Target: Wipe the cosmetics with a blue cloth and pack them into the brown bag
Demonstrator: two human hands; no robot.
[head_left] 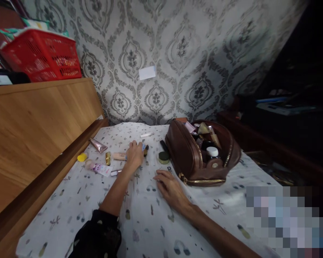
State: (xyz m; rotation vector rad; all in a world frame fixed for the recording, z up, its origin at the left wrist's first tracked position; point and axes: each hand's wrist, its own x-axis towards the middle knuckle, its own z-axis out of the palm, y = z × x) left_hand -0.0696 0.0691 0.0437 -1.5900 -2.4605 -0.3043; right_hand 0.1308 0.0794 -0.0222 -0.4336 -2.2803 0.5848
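My left hand [135, 154] is closed, its fingers curled down among cosmetics on the white printed sheet [140, 215]. Bits of something blue [143, 147] show beside the fingers; the hand hides the rest. A small dark brown bottle [146, 150] is just right of it, and a beige tube [119, 156] just left. Near the wrist lies a small clear-and-dark tube [115, 172]. My right hand [170, 187] rests palm down on the sheet, fingers loosely apart, holding nothing. Beyond its fingertips sits a round green-lidded jar [164, 157], beside an open brown cosmetic bag [187, 154] filled with containers.
Farther left lie a gold lipstick-like tube [108, 158], a pink metallic tube [98, 145], a white-and-purple tube [102, 169] and a yellow round item [82, 157]. A white stick [146, 135] lies farther back. A wooden board [43, 132] borders the left; a red basket [43, 53] stands above.
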